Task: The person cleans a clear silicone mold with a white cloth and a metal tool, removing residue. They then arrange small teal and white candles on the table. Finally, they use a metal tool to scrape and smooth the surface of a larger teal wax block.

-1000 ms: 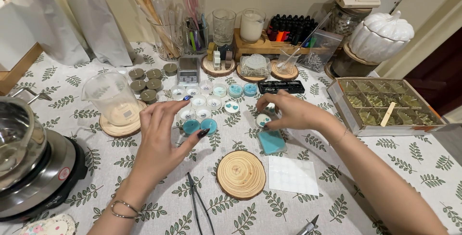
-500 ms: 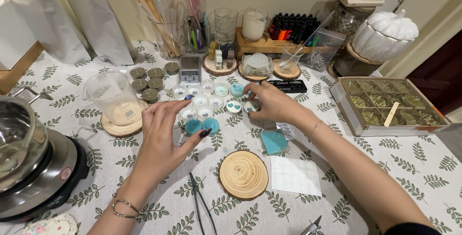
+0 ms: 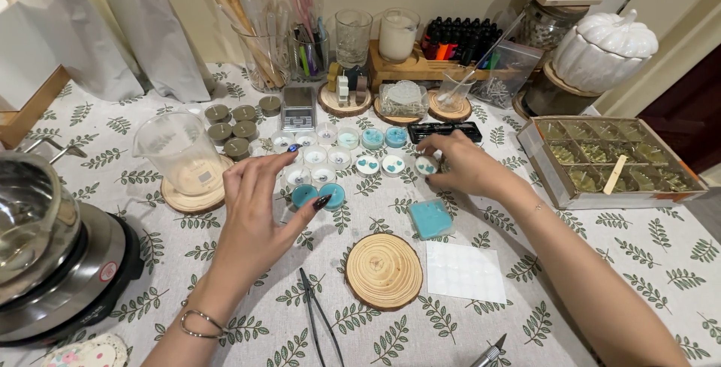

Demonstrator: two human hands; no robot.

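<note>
Among the cups, tealight [image 3: 426, 165] newly down

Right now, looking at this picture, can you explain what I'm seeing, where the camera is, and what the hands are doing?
The camera sits on a person's head and looks down at their own two bare hands over a leaf-print tablecloth. The right hand touches a small round white cup in a cluster of similar little cups. The left hand hovers open above two teal cups, holding nothing. Nearby lie a round wooden coaster, a teal square block, tweezers, a clear measuring beaker and a metal pot on a hotplate.
</note>
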